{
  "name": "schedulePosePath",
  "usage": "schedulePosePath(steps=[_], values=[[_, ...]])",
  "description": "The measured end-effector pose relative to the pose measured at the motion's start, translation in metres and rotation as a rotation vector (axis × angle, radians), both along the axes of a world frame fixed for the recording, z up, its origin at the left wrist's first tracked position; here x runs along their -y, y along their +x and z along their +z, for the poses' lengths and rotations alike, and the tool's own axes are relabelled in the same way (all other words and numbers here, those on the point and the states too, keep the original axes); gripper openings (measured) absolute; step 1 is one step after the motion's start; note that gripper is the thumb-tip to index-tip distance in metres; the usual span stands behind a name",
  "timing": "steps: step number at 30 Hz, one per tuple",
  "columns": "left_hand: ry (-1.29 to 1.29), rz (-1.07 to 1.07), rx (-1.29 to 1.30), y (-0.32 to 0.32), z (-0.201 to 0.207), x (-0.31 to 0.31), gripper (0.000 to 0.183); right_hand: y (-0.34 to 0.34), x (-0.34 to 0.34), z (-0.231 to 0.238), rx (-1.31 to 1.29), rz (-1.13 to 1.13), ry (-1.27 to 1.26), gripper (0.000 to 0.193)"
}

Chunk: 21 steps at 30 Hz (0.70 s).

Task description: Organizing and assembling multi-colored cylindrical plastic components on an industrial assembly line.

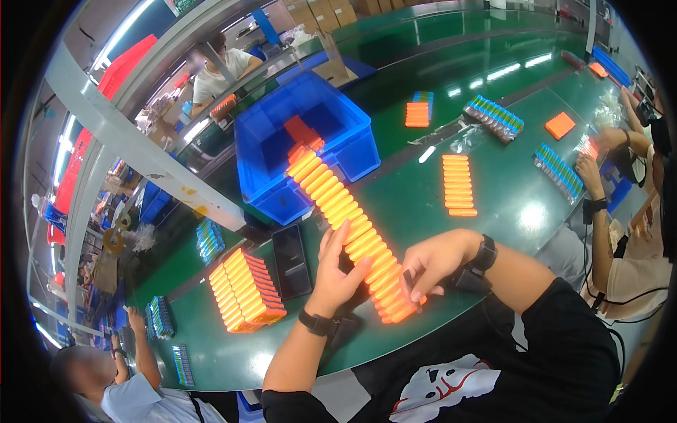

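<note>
A long row of orange cylindrical sticks (350,215), packed side by side, slants from in front of me up to the blue bin (352,156). Its far end reaches over the bin's near rim. My left hand (337,276) grips the row's left side, thumb on top and fingers along the edge. At the near end on the right, my right hand (441,262) is closed with its fingertips on the sticks; part of its grip is hidden. Left of my left hand stands a stacked block of orange sticks (243,292), beside a black phone-like slab (291,261).
More orange sticks (458,185) lie on the green table (508,233) to the right, with blue-green bundles (495,118) farther off. A grey post (162,166) rises at the left. Co-workers sit at both sides; one person's hand (589,173) is at the right.
</note>
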<state>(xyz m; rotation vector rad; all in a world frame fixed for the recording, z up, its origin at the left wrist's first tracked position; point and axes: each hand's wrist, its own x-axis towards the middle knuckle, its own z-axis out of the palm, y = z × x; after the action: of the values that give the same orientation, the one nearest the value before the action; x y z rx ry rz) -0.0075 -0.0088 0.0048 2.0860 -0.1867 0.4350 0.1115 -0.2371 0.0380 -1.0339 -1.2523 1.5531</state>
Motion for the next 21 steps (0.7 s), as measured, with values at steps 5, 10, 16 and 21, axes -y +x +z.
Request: schedulePosePath(steps=[5, 10, 16, 21], values=[[0.048, 0.06, -0.139, 0.005, -0.014, -0.002, 0.072, 0.001, -0.001, 0.001, 0.039, 0.079, -0.168, 0.02], [-0.021, 0.043, -0.151, 0.005, -0.024, -0.009, 0.072, 0.013, -0.003, 0.005, 0.09, -0.233, -0.045, 0.019], [0.125, 0.035, -0.102, 0.004, -0.013, -0.002, 0.08, 0.007, -0.034, -0.028, 0.451, -0.899, 0.374, 0.016], [0.169, 0.065, -0.145, 0.001, -0.01, -0.004, 0.082, 0.005, -0.036, -0.023, 0.877, -0.901, 0.423, 0.013]])
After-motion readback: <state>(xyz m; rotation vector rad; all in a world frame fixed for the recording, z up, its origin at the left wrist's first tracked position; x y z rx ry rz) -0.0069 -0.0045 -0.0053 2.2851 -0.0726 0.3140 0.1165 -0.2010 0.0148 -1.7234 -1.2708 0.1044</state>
